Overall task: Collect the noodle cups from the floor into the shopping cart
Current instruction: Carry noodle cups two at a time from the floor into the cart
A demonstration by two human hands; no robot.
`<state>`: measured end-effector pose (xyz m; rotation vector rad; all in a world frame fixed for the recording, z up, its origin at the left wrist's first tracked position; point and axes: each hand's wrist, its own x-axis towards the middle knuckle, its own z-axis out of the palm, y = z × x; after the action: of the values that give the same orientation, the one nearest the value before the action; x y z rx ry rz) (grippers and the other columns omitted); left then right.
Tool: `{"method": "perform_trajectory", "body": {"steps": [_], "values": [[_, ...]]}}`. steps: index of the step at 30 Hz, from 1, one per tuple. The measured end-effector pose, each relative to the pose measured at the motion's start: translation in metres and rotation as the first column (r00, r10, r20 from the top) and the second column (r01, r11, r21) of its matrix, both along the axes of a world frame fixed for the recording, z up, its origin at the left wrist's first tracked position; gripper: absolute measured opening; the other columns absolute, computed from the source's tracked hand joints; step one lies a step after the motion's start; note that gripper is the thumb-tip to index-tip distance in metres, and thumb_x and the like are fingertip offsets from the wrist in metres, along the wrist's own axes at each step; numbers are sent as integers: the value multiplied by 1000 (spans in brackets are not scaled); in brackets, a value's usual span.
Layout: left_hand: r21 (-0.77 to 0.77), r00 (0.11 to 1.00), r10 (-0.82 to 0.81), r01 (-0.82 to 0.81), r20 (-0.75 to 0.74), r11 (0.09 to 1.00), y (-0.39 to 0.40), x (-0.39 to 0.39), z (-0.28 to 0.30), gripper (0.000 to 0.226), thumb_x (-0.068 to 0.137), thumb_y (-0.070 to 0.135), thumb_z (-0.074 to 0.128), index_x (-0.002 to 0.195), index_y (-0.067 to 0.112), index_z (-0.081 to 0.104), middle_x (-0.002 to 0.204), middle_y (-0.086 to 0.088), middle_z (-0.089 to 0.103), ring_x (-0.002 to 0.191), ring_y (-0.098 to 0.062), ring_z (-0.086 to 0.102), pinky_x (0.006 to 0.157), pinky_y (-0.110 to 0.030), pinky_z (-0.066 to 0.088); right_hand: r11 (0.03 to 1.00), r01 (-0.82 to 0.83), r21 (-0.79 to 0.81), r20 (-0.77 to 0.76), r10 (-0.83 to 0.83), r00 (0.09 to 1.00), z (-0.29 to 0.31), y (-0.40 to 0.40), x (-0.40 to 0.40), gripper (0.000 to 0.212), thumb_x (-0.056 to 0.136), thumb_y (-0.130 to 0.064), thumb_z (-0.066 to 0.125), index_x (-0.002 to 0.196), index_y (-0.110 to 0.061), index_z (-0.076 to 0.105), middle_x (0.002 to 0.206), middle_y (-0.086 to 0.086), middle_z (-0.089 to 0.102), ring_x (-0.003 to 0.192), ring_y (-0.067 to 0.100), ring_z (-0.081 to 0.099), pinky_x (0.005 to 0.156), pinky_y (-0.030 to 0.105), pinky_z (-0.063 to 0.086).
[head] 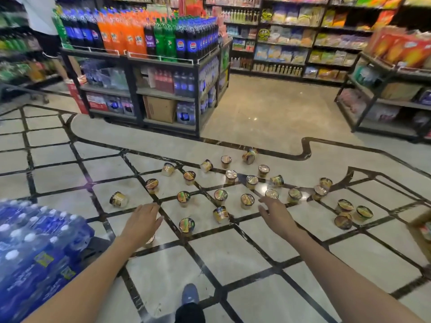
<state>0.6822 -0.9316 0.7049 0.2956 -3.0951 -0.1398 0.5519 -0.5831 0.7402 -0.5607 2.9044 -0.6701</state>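
Several noodle cups point(247, 201) with shiny foil lids lie scattered over the tiled floor point(233, 264) ahead of me; most stand upright, a few lie on their sides. One cup point(186, 226) stands closest, between my hands. My left hand point(144, 219) reaches forward, fingers apart, holding nothing; a cup is partly hidden under its wrist. My right hand point(276, 214) is also stretched out and empty, just short of a cup point(271, 194). A shopping cart point(23, 92) shows only partly at the far left.
Blue shrink-wrapped water bottle packs point(35, 257) fill the lower left. A soda rack point(149, 73) stands ahead, snack shelves point(303, 38) behind, another rack point(391, 94) at right. A person point(44, 26) stands at the back left. My shoe point(190, 296) is below. A cardboard box point(419, 231) sits at the right edge.
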Motion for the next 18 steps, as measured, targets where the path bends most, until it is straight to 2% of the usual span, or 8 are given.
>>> {"method": "perform_trajectory", "body": {"steps": [5, 8, 11, 15, 18], "values": [[67, 999, 0, -4, 49, 998, -32, -104, -34, 43, 97, 29, 48, 133, 4, 49, 135, -13, 52, 125, -27, 49, 106, -33, 33, 999, 19, 28, 69, -21, 997, -37, -44, -103, 34, 98, -21, 47, 128, -7, 55, 125, 11, 61, 115, 26, 55, 94, 32, 43], [85, 996, -25, 18, 89, 996, -56, -155, -51, 42, 93, 25, 55, 129, 3, 54, 125, -15, 59, 115, -31, 55, 99, -35, 40, 997, 23, 80, 115, -32, 993, -54, -71, -158, 33, 98, -20, 46, 127, -6, 54, 128, 12, 57, 119, 26, 52, 97, 31, 40], [44, 995, -20, 16, 95, 999, -81, -199, -72, 37, 80, 23, 73, 112, 5, 66, 110, -12, 68, 100, -26, 65, 86, -31, 50, 994, 4, 109, 162, -21, 987, -76, -93, -205, 35, 98, -18, 44, 130, -6, 51, 129, 13, 56, 120, 26, 51, 97, 30, 39], [103, 979, 56, -77, 198, 992, -94, -241, -118, 45, 96, 32, 48, 134, 9, 48, 132, -9, 56, 119, -24, 54, 98, -30, 41, 989, -5, 146, 229, -29, 973, -124, -110, -260, 32, 97, -20, 47, 126, -7, 54, 125, 13, 60, 113, 26, 56, 90, 29, 44], [170, 974, 97, -132, 203, 976, -103, -272, -174, 47, 96, 33, 48, 136, 9, 46, 132, -9, 56, 119, -24, 54, 99, -32, 42, 988, -14, 153, 257, -26, 966, -178, -123, -303, 36, 97, -23, 47, 130, -8, 51, 129, 12, 57, 119, 25, 53, 96, 29, 41]]}}
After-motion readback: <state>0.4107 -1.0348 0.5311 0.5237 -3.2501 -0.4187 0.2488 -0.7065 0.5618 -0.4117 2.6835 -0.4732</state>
